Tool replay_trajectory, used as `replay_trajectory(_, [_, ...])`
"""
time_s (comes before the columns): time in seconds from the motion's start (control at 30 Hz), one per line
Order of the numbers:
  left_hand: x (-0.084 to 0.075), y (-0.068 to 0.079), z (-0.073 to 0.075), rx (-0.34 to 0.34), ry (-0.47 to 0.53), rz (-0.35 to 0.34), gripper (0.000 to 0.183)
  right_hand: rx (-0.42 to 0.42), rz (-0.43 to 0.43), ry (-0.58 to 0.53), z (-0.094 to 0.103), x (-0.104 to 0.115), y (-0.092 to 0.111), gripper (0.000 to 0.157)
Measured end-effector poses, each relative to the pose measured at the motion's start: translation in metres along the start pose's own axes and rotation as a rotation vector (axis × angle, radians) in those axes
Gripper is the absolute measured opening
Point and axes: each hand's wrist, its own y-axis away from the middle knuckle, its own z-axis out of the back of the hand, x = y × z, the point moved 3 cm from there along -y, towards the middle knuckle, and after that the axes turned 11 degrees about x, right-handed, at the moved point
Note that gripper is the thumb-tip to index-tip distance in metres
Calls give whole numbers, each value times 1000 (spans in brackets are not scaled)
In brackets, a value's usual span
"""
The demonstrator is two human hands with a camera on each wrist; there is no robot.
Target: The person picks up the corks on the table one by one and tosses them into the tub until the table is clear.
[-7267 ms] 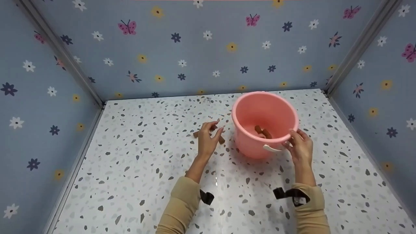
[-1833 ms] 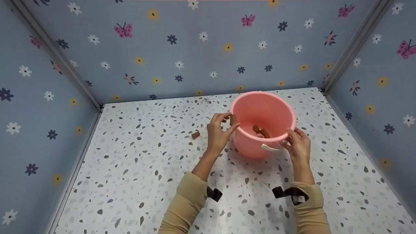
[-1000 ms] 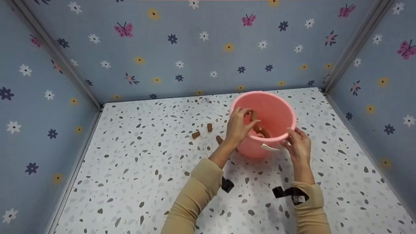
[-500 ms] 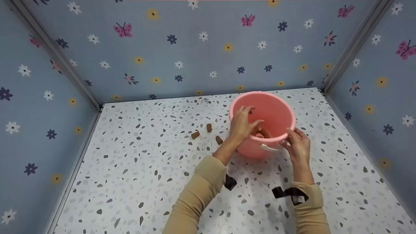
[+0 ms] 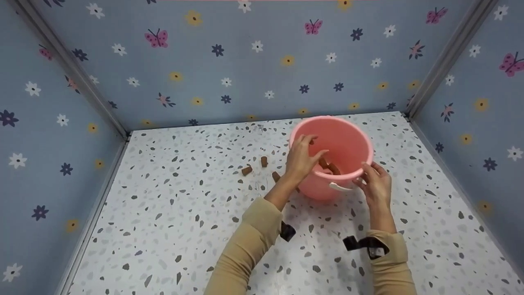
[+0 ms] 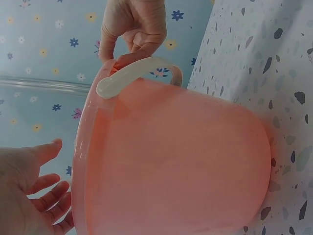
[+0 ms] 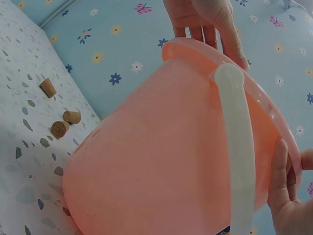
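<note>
A pink bucket (image 5: 323, 188) with a pale handle (image 5: 341, 187) stands on the speckled surface. My left hand (image 5: 300, 162) is over the bucket's left rim, thumb and fingers spread apart with nothing between them. On the right, my right hand (image 5: 377, 182) pinches the bucket's rim; the right wrist view shows its thumb and fingers (image 7: 279, 171) on either side of the rim. Brown corks (image 5: 334, 168) lie at the bottom of the bucket. Outside, left of the bucket, lie several more corks (image 5: 264, 161), one partly hidden behind my left hand.
The white speckled surface (image 5: 172, 213) is enclosed by a flowered back wall (image 5: 254, 61) and side walls (image 5: 41, 164). The bucket stands right of the middle, with its far side close to the back wall.
My left hand brought a cork from the left of the bucket over its rim and let it go inside. It has since drawn back slightly leftward. My right hand keeps its grip on the rim.
</note>
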Motion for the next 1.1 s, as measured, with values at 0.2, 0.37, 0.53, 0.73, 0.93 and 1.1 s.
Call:
replay_trajectory(0.2, [3,5,4,-11,-21,-6,45,-12,-21,8,2,-1,-1,54])
replay_trajectory(0.37, [4,8,8,-18,-32,-15,45,-8,-22,-29,-15,15,16,52])
replay_trajectory(0.53, [6,12,13,-21,4,-28,44,-31,-82,-78,-42,43,39,45])
replay_trajectory(0.73, [10,18,21,-41,7,-48,42,-20,-35,10,-8,10,9,57])
replay_trajectory(0.93, [17,24,31,-82,39,-74,41,-14,-14,-38,-9,11,10,52])
replay_trajectory(1.1, [25,29,38,-119,42,-90,39,-28,-44,-61,-41,41,40,50])
